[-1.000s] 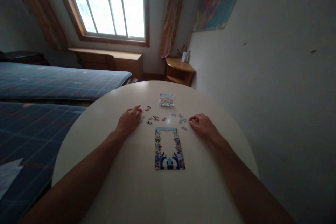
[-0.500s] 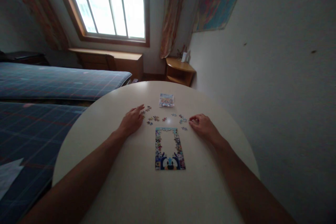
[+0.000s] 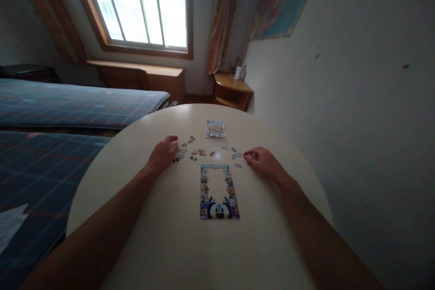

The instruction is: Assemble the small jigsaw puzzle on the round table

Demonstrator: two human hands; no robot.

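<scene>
My left hand (image 3: 164, 153) rests on the table with its fingers a little bent and apart, holding nothing that I can see. At its fingertips lie several loose jigsaw pieces (image 3: 181, 154), some partly hidden by the hand. On the other side my right hand (image 3: 263, 162) lies open with loosely bent fingers. Close to its fingertips is a group of bluish jigsaw pieces (image 3: 235, 156). Between my forearms is a partly assembled jigsaw puzzle (image 3: 220, 211), its border joined around a bare middle. More loose pieces (image 3: 201, 152) lie above it.
A small printed picture sheet (image 3: 215, 129) lies beyond the pieces on the round white table (image 3: 170, 244). Plaid mattresses (image 3: 84, 106) are on the left, with white paper (image 3: 12, 226) on the nearer one. A wall (image 3: 374, 145) runs along the right.
My left hand has drawn back to the left, uncovering more jigsaw pieces beside its fingers. My right hand has stayed nearly still. The view has shifted slightly.
</scene>
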